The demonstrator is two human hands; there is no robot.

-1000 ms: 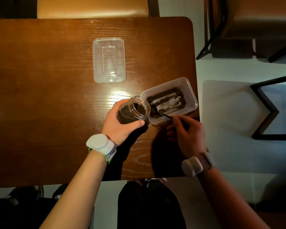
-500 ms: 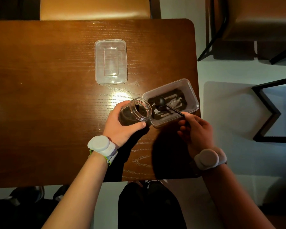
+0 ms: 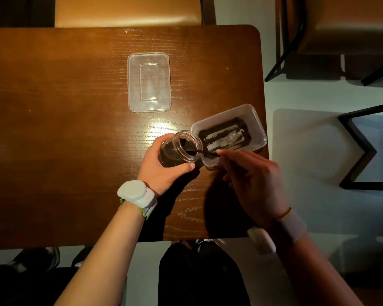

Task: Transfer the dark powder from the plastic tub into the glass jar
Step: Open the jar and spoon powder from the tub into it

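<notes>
My left hand (image 3: 161, 168) grips the glass jar (image 3: 179, 149), tilted with its mouth toward the right; dark powder fills much of it. Touching the jar's mouth on the right is the clear plastic tub (image 3: 255, 129), near the table's right edge, with a thin ring of dark powder (image 3: 223, 128) left on its bottom. My right hand (image 3: 252, 180) pinches the handle of a thin black spoon (image 3: 206, 153). The spoon's bowl is inside the jar's mouth.
The tub's clear lid (image 3: 149, 82) lies flat on the wooden table (image 3: 64, 129), farther back. A tan chair (image 3: 128, 12) stands beyond the table. Black metal frames (image 3: 360, 151) and another chair (image 3: 341, 29) stand on the floor to the right.
My right hand lifted the spoon out of the tub and swung it left into the jar's mouth. The jar and tub stayed in place.
</notes>
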